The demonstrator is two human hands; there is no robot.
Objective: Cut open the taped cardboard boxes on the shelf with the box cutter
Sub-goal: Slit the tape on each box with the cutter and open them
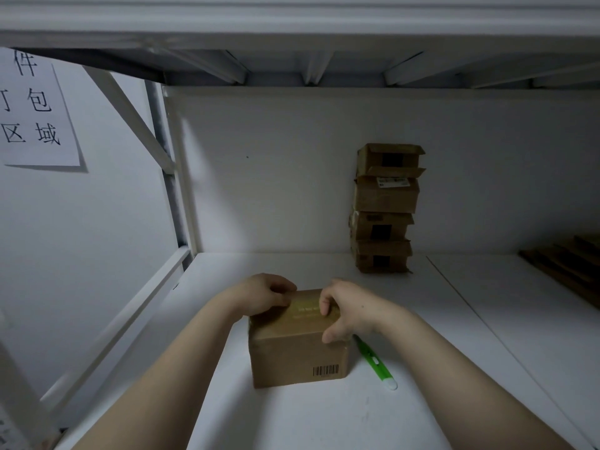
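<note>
wall sign (32,108): cut by left edge | box cutter (374,361): far end hidden behind right hand (349,308)

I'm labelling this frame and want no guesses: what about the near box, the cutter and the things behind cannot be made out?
Head view only.
Tape on the box: the left hand and right hand cover its ends; cut or not, unclear.
Box cutter: far end hidden behind the right hand; blade unseen.
Stacked boxes: labels too small, dim.
Flat cardboard: cut off by right edge.
Paper sign: cut off by left edge.
</note>
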